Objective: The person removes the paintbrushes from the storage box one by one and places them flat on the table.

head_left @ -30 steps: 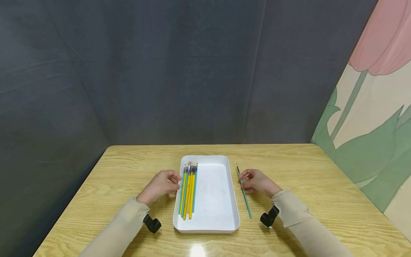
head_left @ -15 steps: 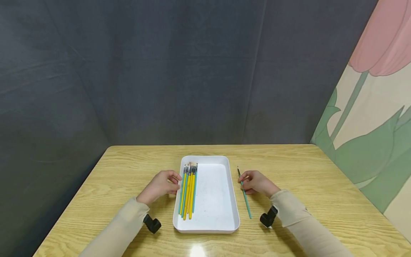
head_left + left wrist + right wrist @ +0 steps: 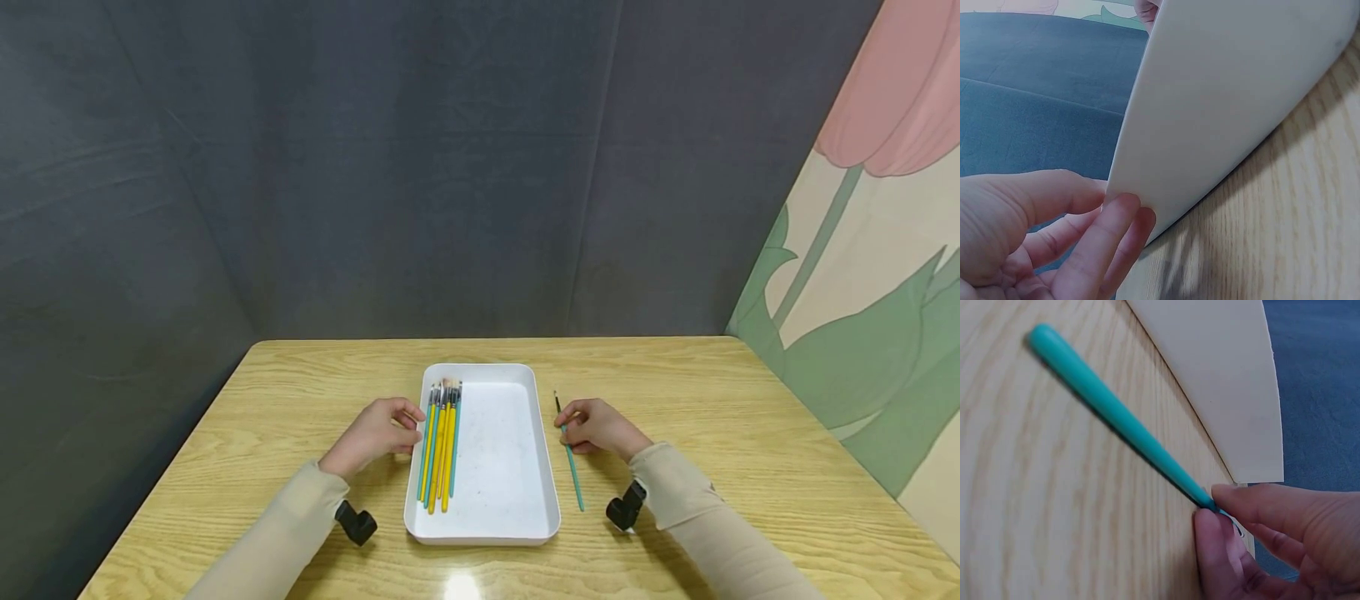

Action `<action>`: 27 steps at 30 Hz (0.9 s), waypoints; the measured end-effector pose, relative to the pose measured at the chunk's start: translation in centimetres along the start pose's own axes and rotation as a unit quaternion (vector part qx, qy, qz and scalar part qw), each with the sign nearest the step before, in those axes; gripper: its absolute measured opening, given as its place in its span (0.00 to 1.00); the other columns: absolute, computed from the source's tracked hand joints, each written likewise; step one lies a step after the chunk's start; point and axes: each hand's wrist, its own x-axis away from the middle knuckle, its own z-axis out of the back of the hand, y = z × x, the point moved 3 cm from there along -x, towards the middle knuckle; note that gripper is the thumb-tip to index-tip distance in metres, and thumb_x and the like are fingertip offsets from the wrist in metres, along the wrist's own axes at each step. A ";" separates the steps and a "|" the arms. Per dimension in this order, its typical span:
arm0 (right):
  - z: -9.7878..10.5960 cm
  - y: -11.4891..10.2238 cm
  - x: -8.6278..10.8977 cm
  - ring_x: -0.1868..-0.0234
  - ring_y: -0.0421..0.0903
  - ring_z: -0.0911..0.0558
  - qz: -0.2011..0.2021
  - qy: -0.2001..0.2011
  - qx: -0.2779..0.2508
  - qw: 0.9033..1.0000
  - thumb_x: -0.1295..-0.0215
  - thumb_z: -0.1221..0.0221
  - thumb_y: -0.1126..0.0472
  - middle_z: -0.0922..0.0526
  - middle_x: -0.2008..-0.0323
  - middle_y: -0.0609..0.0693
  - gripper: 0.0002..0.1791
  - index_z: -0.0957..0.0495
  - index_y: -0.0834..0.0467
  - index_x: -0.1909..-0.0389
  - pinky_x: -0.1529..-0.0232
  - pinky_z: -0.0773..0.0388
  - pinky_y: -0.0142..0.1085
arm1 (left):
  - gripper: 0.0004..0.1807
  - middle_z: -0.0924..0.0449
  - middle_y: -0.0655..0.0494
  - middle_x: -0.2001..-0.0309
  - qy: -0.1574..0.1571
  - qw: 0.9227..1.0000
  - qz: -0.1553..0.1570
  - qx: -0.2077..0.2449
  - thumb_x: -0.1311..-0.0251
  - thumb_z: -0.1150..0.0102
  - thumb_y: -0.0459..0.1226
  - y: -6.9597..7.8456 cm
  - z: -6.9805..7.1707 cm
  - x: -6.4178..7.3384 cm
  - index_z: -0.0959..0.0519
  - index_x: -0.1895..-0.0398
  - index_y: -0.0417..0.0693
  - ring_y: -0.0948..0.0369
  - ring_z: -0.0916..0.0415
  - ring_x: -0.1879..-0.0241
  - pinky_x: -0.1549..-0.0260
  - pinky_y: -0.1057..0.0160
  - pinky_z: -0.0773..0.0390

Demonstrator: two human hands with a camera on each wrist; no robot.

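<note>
In the head view, a white rectangular tray lies on the table with several yellow and teal paintbrushes side by side along its left wall, bristles facing away. My left hand pinches the tray's left rim; the left wrist view has the thumb at the edge and fingertips against the outer wall. Right of the tray, my right hand pinches a single teal paintbrush between thumb and fingers near its upper part. Its rounded handle end points toward me, close over the wood.
The wooden table extends on both sides of the tray. A dark cloth backdrop stands behind and to the left. On the right is a wall painted with a tulip. Each wrist carries a small black camera mount.
My right fingers have drawn together on the teal paintbrush, which has shifted slightly toward me and straightened a little. The left hand, the tray and the brushes in it have stayed put.
</note>
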 end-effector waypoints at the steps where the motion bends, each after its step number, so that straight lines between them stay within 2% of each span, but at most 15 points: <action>1: 0.0 0.0 0.0 0.73 0.41 0.23 -0.001 0.002 0.002 1.000 0.41 0.39 0.71 0.25 0.71 0.51 0.12 0.24 0.68 0.55 0.69 0.19 0.33 | 0.13 0.27 0.45 0.63 0.000 1.000 0.000 0.000 0.46 0.37 0.26 0.0 0.0 0.0 0.22 0.56 0.35 0.58 0.24 0.72 0.71 0.63 0.18; 11: 0.0 0.2 -0.1 0.74 0.41 0.23 0.003 0.002 -0.002 1.000 0.40 0.39 0.71 0.26 0.73 0.50 0.12 0.24 0.68 0.55 0.70 0.19 0.33 | 0.13 0.26 0.45 0.63 0.002 1.000 -0.001 -0.002 0.46 0.37 0.25 -0.1 0.0 0.0 0.22 0.56 0.35 0.58 0.24 0.71 0.71 0.62 0.18; 16: 0.4 0.0 -0.1 0.74 0.41 0.23 0.025 -0.031 -0.024 0.999 0.39 0.40 0.71 0.21 0.71 0.51 0.14 0.27 0.71 0.53 0.71 0.20 0.33 | 0.13 0.26 0.45 0.63 0.001 1.000 -0.001 -0.002 0.46 0.37 0.25 0.1 0.1 -0.1 0.22 0.56 0.35 0.58 0.24 0.71 0.71 0.62 0.18; 20: 1.2 -0.5 -0.2 0.74 0.41 0.23 0.028 -0.036 -0.029 0.999 0.37 0.41 0.69 0.19 0.69 0.52 0.16 0.29 0.72 0.51 0.71 0.21 0.32 | 0.13 0.26 0.46 0.63 0.001 1.000 0.000 -0.002 0.46 0.38 0.25 0.2 0.1 0.0 0.22 0.56 0.35 0.58 0.25 0.71 0.71 0.62 0.18; 24: 1.8 -1.8 0.0 0.71 0.41 0.21 0.035 -0.016 -0.024 0.999 0.35 0.42 0.66 0.20 0.67 0.53 0.17 0.29 0.71 0.48 0.67 0.17 0.36 | 0.13 0.26 0.46 0.63 0.001 1.000 0.001 -0.003 0.46 0.38 0.25 0.2 0.1 0.0 0.22 0.56 0.35 0.58 0.25 0.71 0.70 0.62 0.18; 27: 1.9 -3.0 0.1 0.67 0.43 0.20 0.049 -0.008 -0.039 0.998 0.33 0.43 0.64 0.21 0.64 0.54 0.18 0.30 0.71 0.47 0.59 0.16 0.41 | 0.13 0.26 0.46 0.63 0.000 1.000 0.001 -0.002 0.46 0.37 0.25 0.2 0.2 0.0 0.22 0.56 0.35 0.58 0.24 0.71 0.69 0.61 0.18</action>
